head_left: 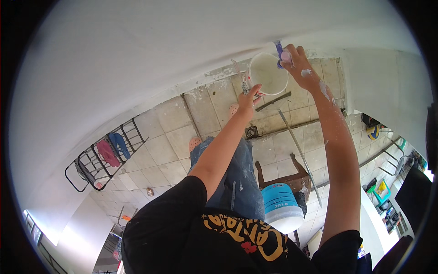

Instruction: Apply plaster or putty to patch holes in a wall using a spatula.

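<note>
The left hand (248, 101) reaches up and grips the near rim of a small white bucket (268, 73), fingers curled over the rim with the thumb on the outside; a thin putty knife (240, 75) stands up just beside those fingers, apparently pinched against the rim by the same hand, though the view is too small to be sure. The bucket's open mouth faces the camera and shows a pale, paste-smeared inside.

The right hand (295, 61), spattered with white, is raised at the far side of the bucket, its fingers pressed together around a purple-handled scraper (279, 52) whose blade end meets the white wall (137, 59) just above the fingertips. The scraper touches or nearly touches the bucket's rim.

Below the fingers, well apart, lies a tiled floor (173, 137) streaked with white along the wall's foot. A long metal rod (299, 153) slants across it under the right forearm. A blue-and-white paint pail (282, 208) sits on a brown wooden stool (292, 176) between the two arms. The person's jeans (237, 178) and sandalled feet (195, 143) show beneath the left forearm. Far left of the left hand, a black wire rack (98, 162) holds pink and blue slippers (112, 148).
</note>
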